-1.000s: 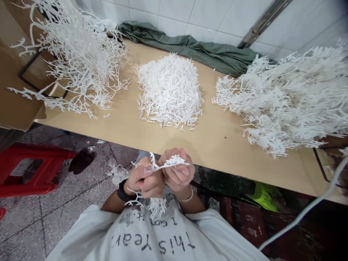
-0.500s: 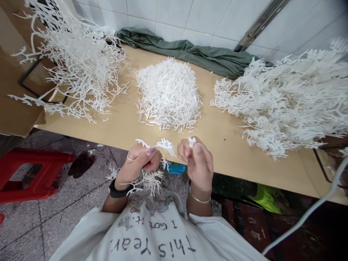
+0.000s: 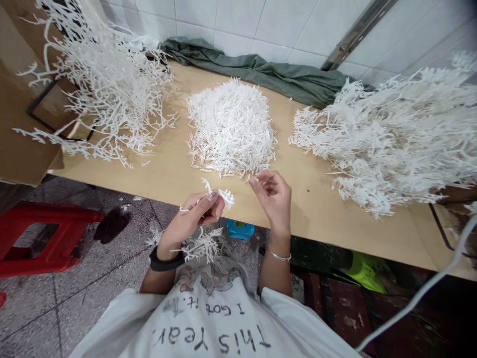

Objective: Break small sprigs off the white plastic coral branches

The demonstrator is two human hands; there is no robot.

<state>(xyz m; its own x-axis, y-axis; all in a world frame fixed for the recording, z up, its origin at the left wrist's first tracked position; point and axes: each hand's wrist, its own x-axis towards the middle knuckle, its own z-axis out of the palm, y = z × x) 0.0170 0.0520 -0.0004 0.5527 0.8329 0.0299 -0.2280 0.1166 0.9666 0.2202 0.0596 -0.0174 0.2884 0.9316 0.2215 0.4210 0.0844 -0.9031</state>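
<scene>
My left hand (image 3: 197, 214) is closed on a white plastic branch (image 3: 204, 244) with several small sprigs, held just off the front edge of the wooden table (image 3: 305, 209). My right hand (image 3: 274, 196) hovers over the table with its fingers spread and nothing in it, its fingertips at the near edge of the middle pile of small white pieces (image 3: 231, 127). A black band is on my left wrist, a thin bracelet on my right.
A heap of bare white branches (image 3: 108, 84) lies at the left, over a cardboard box (image 3: 18, 144). A big heap of full white branches (image 3: 395, 134) fills the right. A green cloth (image 3: 261, 67) lies along the tiled wall. A red stool (image 3: 44, 233) stands on the floor.
My hands have come apart and risen toward the table. The right hand pulled small pieces off the branch, carried them to the middle pile and has opened; the left still holds the branch.
</scene>
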